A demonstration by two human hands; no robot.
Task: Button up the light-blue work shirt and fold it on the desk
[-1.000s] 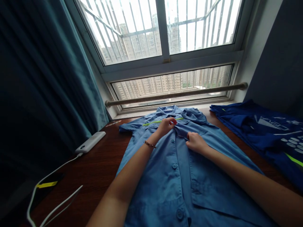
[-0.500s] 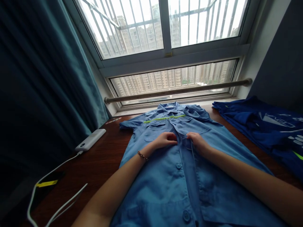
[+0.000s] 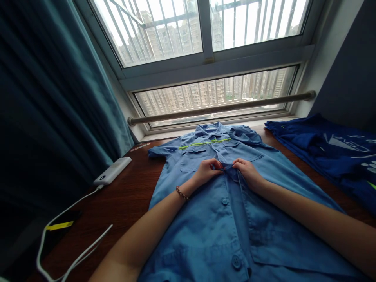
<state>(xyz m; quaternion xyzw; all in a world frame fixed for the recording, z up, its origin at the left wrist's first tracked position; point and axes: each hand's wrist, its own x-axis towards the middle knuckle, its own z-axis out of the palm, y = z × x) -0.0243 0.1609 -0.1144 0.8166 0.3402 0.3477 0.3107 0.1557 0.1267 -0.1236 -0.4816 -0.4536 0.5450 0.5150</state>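
Since a second ago our left hand [image 3: 207, 169] has come down from the neon yellow stripe [image 3: 205, 143] by the collar to pocket level, and it now meets our right hand [image 3: 249, 172] at the front opening of the light blue short-sleeved cotton work shirt [image 3: 199, 231]. The shirt lies flat and face up across the dark brown wooden table [image 3: 123, 203], with its collar at the far edge under the window and its hem towards the near edge. Both hands are closed in a fingertip pinch on the shirt's front strip, the left on the left-hand edge and the right on the overlapping one, knuckles almost touching, just above a round blue button [image 3: 225, 201]. So the cloth sits directly under and between our fingers, while both forearms rest on the lower panels. We judge the grip to be slight: the thin strip could slip from either pinch, or the two edges could meet crooked and leave a ridge down the front. A tug against the weight of our forearms could also drag creases into the flat panels. A white power bank [image 3: 113, 170] with its white cable [image 3: 67, 211] lies near the left edge, well apart from the shirt. A pile of dark blue printed garments [image 3: 331, 152] occupies the far right corner.
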